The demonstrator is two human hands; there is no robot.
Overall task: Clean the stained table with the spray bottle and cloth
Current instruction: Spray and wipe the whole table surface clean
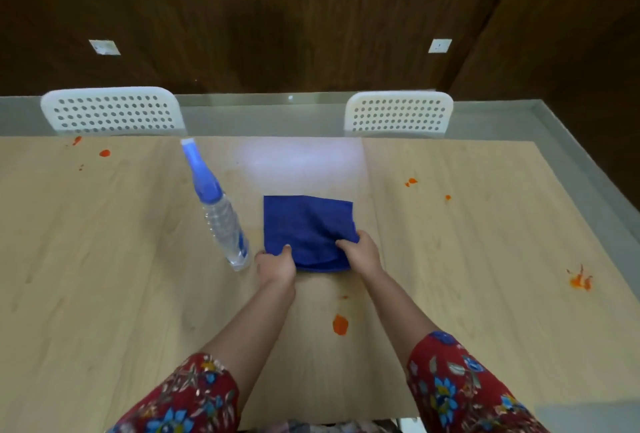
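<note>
Left hand: pinches the near left corner of the cloth.
Right hand: grips its right edge.
Bottle: just left of the left hand.

**Cloth mid-table, bottle at its left**

The cloth lies on the middle of the table, and the spray bottle stands just left of it. The left hand grips the cloth's near left corner, and the right hand grips its near right corner. A near stain lies between the forearms, and a right stain lies towards the right edge. Behind the far edge stand a left chair and a right chair, seemingly pushed in close.
</note>
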